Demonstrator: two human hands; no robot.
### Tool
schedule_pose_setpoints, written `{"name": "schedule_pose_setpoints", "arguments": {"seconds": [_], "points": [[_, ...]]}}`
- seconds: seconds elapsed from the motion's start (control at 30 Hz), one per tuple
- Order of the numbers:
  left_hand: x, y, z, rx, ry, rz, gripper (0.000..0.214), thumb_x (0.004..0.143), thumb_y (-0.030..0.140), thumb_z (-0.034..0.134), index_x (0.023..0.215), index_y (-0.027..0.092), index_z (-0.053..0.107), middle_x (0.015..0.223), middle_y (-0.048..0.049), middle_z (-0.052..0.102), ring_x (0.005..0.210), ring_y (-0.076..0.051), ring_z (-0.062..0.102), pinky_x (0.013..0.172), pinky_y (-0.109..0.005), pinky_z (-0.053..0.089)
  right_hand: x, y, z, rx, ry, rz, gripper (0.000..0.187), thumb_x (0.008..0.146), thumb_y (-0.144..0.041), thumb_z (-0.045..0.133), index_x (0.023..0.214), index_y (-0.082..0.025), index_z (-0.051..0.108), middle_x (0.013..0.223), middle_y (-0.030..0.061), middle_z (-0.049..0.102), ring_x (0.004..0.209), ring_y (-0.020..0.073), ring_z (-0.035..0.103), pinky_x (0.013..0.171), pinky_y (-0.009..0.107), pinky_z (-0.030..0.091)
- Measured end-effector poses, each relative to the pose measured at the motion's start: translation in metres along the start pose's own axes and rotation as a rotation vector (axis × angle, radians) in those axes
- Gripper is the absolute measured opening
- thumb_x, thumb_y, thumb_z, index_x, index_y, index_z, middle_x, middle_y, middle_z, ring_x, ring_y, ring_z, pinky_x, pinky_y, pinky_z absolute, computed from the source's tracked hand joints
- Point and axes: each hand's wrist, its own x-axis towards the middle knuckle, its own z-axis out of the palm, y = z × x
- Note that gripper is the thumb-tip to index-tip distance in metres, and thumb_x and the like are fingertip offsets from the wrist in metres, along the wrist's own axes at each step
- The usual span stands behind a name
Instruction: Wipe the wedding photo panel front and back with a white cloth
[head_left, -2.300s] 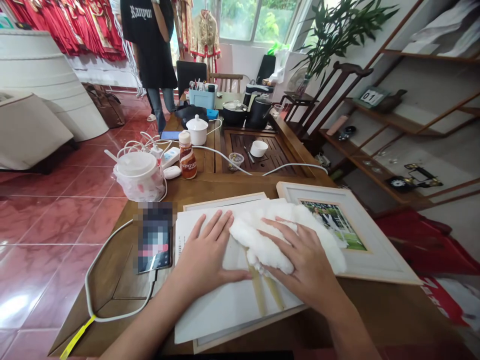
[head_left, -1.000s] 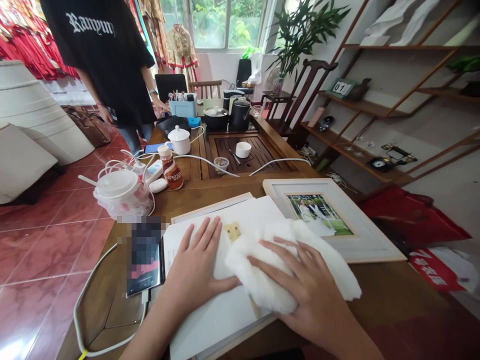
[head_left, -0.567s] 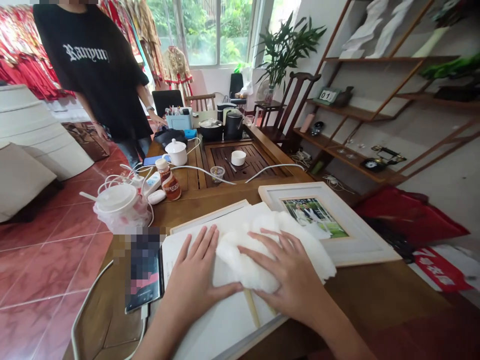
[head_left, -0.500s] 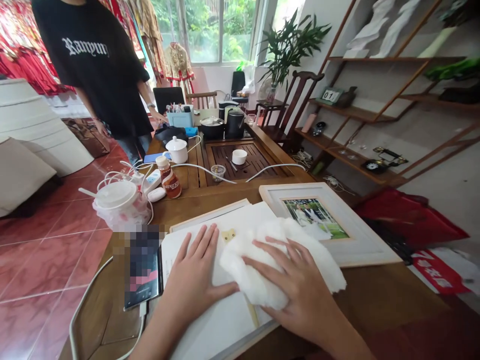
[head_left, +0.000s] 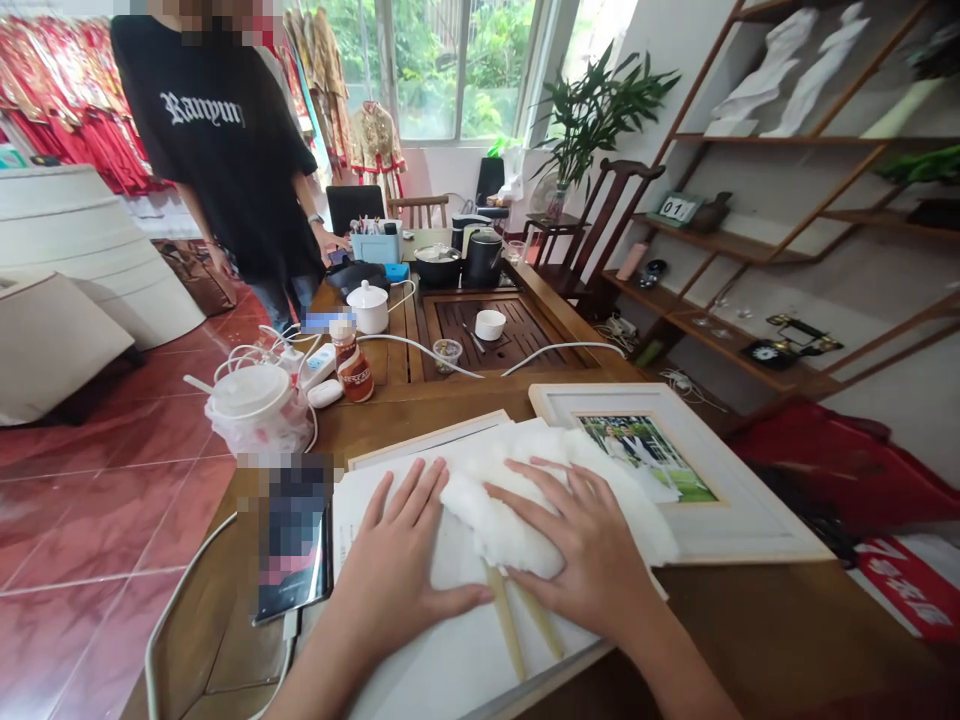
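My left hand (head_left: 401,555) lies flat on a white sheet (head_left: 442,665), fingers stretched forward and thumb pointing right. Spread over a fluffy piece of white cotton wadding (head_left: 487,525), my right hand (head_left: 589,545) presses it from above with its fingers apart. Two tapered tan strips (head_left: 507,630) stick out from under the wadding's near edge, close to both thumbs. What else the wadding covers is hidden. Behind the sheet, part of a light wooden frame edge (head_left: 427,440) shows.
A framed photo (head_left: 649,455) lies to the right, beside the wadding. Left are a phone (head_left: 296,560) on a cable, a lidded tub (head_left: 255,405) and a bottle (head_left: 352,368). A white cup (head_left: 490,324) sits on the tea tray (head_left: 450,312). A person (head_left: 225,150) stands beyond the table.
The wadding has shifted away from me under my right hand. It now covers the small tan face shape seen earlier, and two tan strips show at its near edge. My left hand stays flat.
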Motion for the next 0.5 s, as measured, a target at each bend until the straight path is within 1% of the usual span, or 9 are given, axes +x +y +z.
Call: {"name": "schedule_pose_setpoints", "arguments": {"seconds": [0.07,0.1,0.2,0.27,0.33,0.4,0.5], "points": [[0.000,0.000,0.001,0.009,0.016,0.003,0.094,0.078,0.082,0.038,0.147,0.018,0.029,0.157,-0.0090,0.021,0.143,-0.031,0.020,0.115,-0.054,0.018,0.005,-0.001,0.002,-0.001,0.002,0.015,0.067,0.075,-0.052,0.064,0.138,-0.035,0.046,0.140,0.0056,0.047,0.120,0.0343,0.045,0.099,0.054,0.029],[0.000,0.000,0.002,0.015,0.022,-0.001,0.095,0.077,0.082,0.039,0.147,0.018,0.029,0.156,-0.0098,0.022,0.143,-0.031,0.021,0.114,-0.054,0.019,0.004,-0.002,0.001,-0.002,0.004,0.016,0.067,0.076,-0.052,0.063,0.138,-0.035,0.046,0.140,0.0056,0.047,0.120,0.0343,0.045,0.099,0.054,0.029],[0.001,0.000,0.003,0.024,0.021,-0.016,0.101,0.078,0.082,0.037,0.150,0.015,0.019,0.156,-0.0115,0.022,0.143,-0.031,0.023,0.114,-0.054,0.020,-0.008,-0.007,-0.005,-0.009,0.001,-0.008,0.066,0.076,-0.055,0.062,0.138,-0.034,0.047,0.141,0.0047,0.047,0.121,0.0344,0.044,0.098,0.053,0.030],[0.001,0.000,0.003,0.028,0.019,-0.022,0.102,0.078,0.081,0.038,0.152,0.016,0.014,0.156,-0.0110,0.021,0.142,-0.031,0.023,0.114,-0.053,0.019,-0.022,-0.011,-0.011,-0.022,-0.028,-0.028,0.067,0.076,-0.054,0.062,0.138,-0.034,0.046,0.142,0.0038,0.045,0.122,0.0347,0.044,0.099,0.052,0.030],[0.000,0.000,0.003,0.030,0.023,-0.017,0.102,0.078,0.080,0.042,0.152,0.016,0.012,0.156,-0.0105,0.021,0.142,-0.031,0.023,0.115,-0.052,0.018,-0.036,-0.013,-0.017,-0.039,-0.050,-0.052,0.069,0.075,-0.053,0.063,0.139,-0.033,0.046,0.143,0.0035,0.045,0.122,0.0353,0.044,0.100,0.052,0.029],[0.000,-0.001,0.003,0.031,0.034,-0.006,0.101,0.079,0.076,0.046,0.153,0.017,0.010,0.157,-0.0100,0.021,0.143,-0.031,0.022,0.116,-0.051,0.016,-0.046,-0.015,-0.021,-0.045,-0.029,-0.083,0.069,0.074,-0.054,0.063,0.138,-0.032,0.047,0.144,0.0038,0.044,0.122,0.0358,0.044,0.100,0.053,0.028],[0.000,-0.001,0.002,0.016,0.035,0.008,0.101,0.078,0.076,0.047,0.153,0.017,0.012,0.156,-0.0102,0.022,0.143,-0.031,0.021,0.116,-0.050,0.015,-0.048,-0.014,-0.021,-0.030,-0.023,-0.081,0.068,0.075,-0.053,0.064,0.137,-0.032,0.048,0.143,0.0043,0.045,0.122,0.0357,0.044,0.098,0.052,0.030]]}}
